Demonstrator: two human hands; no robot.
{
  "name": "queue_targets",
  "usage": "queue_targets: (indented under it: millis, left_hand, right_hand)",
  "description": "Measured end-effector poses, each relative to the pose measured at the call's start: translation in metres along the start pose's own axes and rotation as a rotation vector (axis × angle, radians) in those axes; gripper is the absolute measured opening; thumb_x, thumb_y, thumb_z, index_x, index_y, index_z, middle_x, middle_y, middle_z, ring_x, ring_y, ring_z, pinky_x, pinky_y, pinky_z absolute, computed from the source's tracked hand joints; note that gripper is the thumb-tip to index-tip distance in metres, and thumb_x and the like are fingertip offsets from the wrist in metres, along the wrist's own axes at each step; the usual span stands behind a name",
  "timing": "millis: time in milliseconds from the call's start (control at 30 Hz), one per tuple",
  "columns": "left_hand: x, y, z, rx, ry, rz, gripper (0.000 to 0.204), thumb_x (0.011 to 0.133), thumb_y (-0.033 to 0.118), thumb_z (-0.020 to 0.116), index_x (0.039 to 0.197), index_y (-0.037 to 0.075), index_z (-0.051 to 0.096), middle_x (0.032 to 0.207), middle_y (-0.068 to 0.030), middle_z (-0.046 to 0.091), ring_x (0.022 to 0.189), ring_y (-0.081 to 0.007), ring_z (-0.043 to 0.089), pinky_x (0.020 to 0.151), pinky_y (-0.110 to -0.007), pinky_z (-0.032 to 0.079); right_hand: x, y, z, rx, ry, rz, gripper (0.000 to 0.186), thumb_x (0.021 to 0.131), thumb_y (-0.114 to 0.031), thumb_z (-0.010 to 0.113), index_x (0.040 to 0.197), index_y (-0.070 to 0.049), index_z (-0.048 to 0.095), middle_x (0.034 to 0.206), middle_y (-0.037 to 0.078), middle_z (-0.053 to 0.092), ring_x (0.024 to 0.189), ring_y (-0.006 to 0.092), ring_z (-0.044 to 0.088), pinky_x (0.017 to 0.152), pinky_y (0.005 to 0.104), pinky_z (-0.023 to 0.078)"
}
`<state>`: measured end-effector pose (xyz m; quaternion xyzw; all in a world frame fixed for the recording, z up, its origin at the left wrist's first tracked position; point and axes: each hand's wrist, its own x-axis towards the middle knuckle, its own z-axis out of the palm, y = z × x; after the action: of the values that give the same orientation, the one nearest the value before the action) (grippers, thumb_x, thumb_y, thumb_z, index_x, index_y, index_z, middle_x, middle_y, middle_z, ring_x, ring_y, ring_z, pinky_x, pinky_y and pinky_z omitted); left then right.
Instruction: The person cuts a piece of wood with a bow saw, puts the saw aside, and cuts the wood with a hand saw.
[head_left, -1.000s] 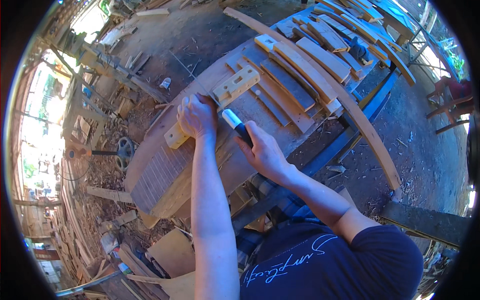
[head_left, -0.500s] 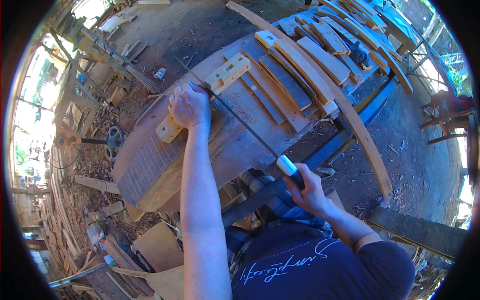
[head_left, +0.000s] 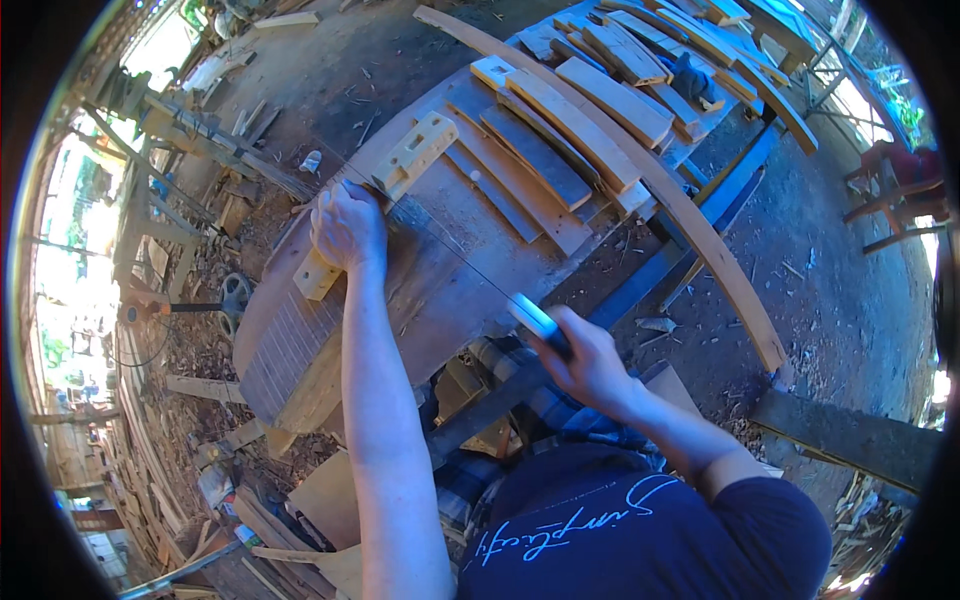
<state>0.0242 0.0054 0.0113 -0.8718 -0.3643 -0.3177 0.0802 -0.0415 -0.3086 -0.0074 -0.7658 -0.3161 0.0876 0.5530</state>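
Observation:
My left hand (head_left: 345, 225) is closed on a pale wooden piece (head_left: 316, 277), whose far part (head_left: 420, 150), with cut slots and holes, extends beyond my fingers. My right hand (head_left: 585, 355) grips the white and black handle (head_left: 535, 318) of a long, thin saw. The blade (head_left: 469, 262) runs up and leftward from the handle across the piece, close beside my left fingers; its teeth are too small to make out. Underneath is a broad wooden board (head_left: 275, 355) with pale parallel lines at its near left part.
Several planks (head_left: 612, 105) are piled on the board's far right. A long curved beam (head_left: 720, 255) lies across them, overhanging toward the right. A wooden chair (head_left: 890, 200) stands at far right. Scrap wood and shavings litter the ground, with a wheel (head_left: 236, 295) at left.
My right hand pulled the saw handle back toward the lower right, then moved slightly up again. My left hand stays on the wooden piece. The whole view has shifted a little.

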Motion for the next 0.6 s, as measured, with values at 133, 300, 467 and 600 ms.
queue_targets:
  millis: [133, 300, 467, 600]
  left_hand:
    - [-0.001, -0.007, 0.002, 0.000, -0.030, 0.004, 0.030, 0.090, 0.025, 0.047, 0.078, 0.006, 0.067, 0.087, -0.0115, 0.067, 0.086, -0.0317, 0.063, 0.074, -0.046, 0.049]
    - [0.000, -0.003, 0.008, 0.047, -0.010, -0.107, 0.029, 0.089, 0.024, 0.048, 0.076, 0.007, 0.067, 0.087, -0.0119, 0.067, 0.085, -0.0327, 0.063, 0.074, -0.046, 0.049]
    - [-0.001, -0.007, -0.001, 0.005, -0.066, -0.020, 0.036, 0.094, 0.032, 0.042, 0.084, 0.008, 0.067, 0.091, -0.0130, 0.067, 0.089, -0.0352, 0.062, 0.077, -0.048, 0.048]
    - [0.000, -0.012, 0.013, -0.012, 0.071, -0.063, 0.028, 0.088, 0.025, 0.050, 0.074, 0.006, 0.065, 0.084, -0.0123, 0.065, 0.085, -0.0329, 0.062, 0.072, -0.047, 0.048]
  right_hand:
    - [0.076, 0.000, 0.043, -0.017, 0.064, -0.182, 0.020, 0.086, -0.012, 0.067, 0.097, -0.003, 0.053, 0.077, 0.020, 0.056, 0.068, 0.0383, 0.057, 0.058, 0.0395, 0.045]
    - [0.002, 0.007, 0.009, 0.062, 0.007, 0.010, 0.019, 0.088, -0.016, 0.064, 0.094, -0.003, 0.051, 0.079, 0.020, 0.056, 0.076, 0.0427, 0.058, 0.063, 0.0448, 0.047]
    - [0.022, -0.012, 0.011, -0.002, 0.007, 0.001, 0.018, 0.088, -0.013, 0.065, 0.096, -0.003, 0.053, 0.076, 0.020, 0.055, 0.069, 0.0397, 0.058, 0.059, 0.0397, 0.046]
    - [0.088, 0.003, 0.057, 0.024, 0.056, -0.153, 0.019, 0.090, -0.015, 0.064, 0.096, -0.002, 0.050, 0.076, 0.022, 0.054, 0.068, 0.0426, 0.056, 0.059, 0.0420, 0.045]
